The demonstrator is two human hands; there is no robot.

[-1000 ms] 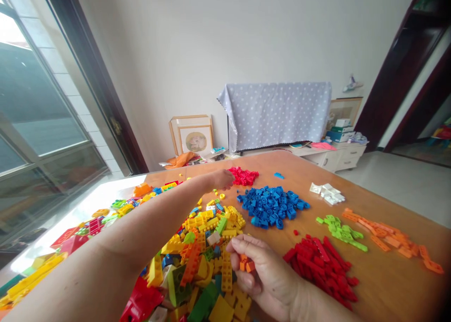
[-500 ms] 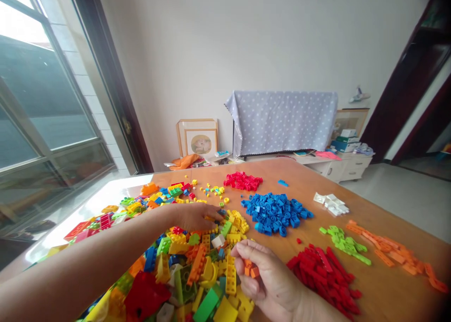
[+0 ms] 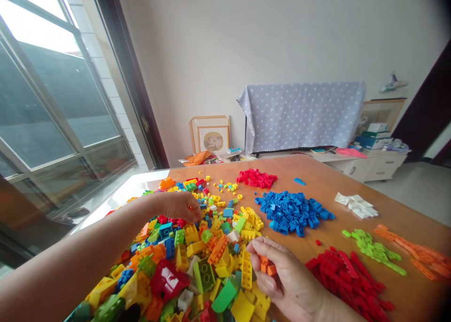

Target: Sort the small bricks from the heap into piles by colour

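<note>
My left hand (image 3: 180, 206) reaches over the far part of a mixed pile of toy building bricks (image 3: 203, 274). Its fingers are curled together and point down into the pile, and whatever lies between them is hidden. My right hand (image 3: 287, 275) is closed around several small orange bricks (image 3: 268, 265), at the right edge of the pile. Just left of it lies a long yellow studded brick (image 3: 246, 269). Yellow bricks (image 3: 251, 220) are gathered beyond its fingertips.
Sorted heaps lie on the brown table (image 3: 282, 169): blue bricks (image 3: 294, 211), small red bricks (image 3: 256, 178), long red bricks (image 3: 347, 279), white pieces (image 3: 357, 205), light green pieces (image 3: 375, 249) and orange pieces (image 3: 419, 249). A dotted cloth (image 3: 303, 117) hangs behind the table.
My left hand has drawn back leftward from the yellow bricks, and its fingers have curled in. My right hand still holds the orange bricks. The view has turned left.
</note>
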